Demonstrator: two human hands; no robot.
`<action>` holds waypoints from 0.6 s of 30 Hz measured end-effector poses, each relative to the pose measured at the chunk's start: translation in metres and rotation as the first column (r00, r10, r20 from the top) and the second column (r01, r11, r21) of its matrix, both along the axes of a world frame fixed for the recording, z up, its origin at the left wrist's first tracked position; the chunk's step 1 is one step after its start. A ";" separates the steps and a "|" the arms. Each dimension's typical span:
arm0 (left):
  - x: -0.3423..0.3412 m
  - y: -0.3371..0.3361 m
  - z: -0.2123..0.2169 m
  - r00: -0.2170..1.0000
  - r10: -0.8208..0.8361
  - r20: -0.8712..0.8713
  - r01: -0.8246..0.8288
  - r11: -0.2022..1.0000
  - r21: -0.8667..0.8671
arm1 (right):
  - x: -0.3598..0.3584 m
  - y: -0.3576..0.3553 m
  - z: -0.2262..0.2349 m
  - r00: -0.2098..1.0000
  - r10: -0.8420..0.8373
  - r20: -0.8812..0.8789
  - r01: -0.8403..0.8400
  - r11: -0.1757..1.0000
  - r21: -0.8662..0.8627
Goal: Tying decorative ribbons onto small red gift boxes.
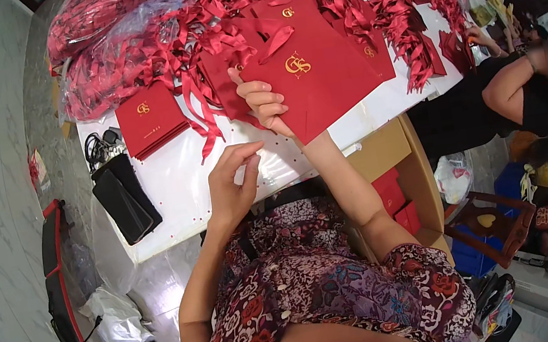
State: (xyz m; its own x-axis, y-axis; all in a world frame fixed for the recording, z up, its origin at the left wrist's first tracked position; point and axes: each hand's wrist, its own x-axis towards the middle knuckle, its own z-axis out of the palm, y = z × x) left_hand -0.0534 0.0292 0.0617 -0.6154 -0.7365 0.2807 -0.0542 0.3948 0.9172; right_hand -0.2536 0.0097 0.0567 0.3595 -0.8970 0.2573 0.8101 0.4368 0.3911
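My right hand (266, 108) grips a flat red paper gift bag (323, 74) by its left edge, with fingers curled over the front. The bag is held tilted above the table, a gold emblem facing up and a red ribbon (277, 42) at its top. Just left of it, my left hand (232, 182) hovers over the near table edge, fingers bent and thumb slightly apart, with nothing visible in it. Behind the held bag lie more red bags (218, 82) with ribbons. A squared stack of red bags (151, 119) sits to the left.
On the white table (177, 181), a black phone and pouch (124, 201) lie at the left corner beside coiled cables (103, 148). Plastic-wrapped ribbons (120, 44) heap at the back. At my right stands a cardboard box (422, 181) holding red bags; beyond it is another person (482, 105).
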 end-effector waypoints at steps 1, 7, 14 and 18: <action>-0.001 -0.002 0.004 1.000 0.019 -0.010 -0.019 0.999 -0.028 | 0.002 0.002 0.003 1.000 0.004 -0.002 -0.004 1.000 0.015; -0.017 -0.011 0.035 0.994 0.085 -0.069 -0.095 0.983 -0.154 | 0.019 -0.002 0.014 0.278 -0.108 -0.954 0.578 0.813 0.077; -0.022 -0.053 0.012 0.965 0.143 -0.221 -0.026 0.886 0.463 | -0.031 -0.035 0.006 -0.358 -0.235 -0.904 0.759 0.491 -0.429; -0.025 -0.092 -0.026 0.947 0.157 -0.280 0.094 0.698 0.710 | -0.052 -0.056 0.002 -0.527 -0.152 -0.837 0.720 0.444 -0.534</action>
State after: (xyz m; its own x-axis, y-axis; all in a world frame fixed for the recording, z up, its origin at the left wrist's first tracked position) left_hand -0.0780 -0.0630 0.0353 -0.5661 -0.8068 -0.1691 0.2674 -0.3737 0.8882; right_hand -0.3051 -0.0464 0.0592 -0.7189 -0.6797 0.1459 0.0647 -0.2745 -0.9594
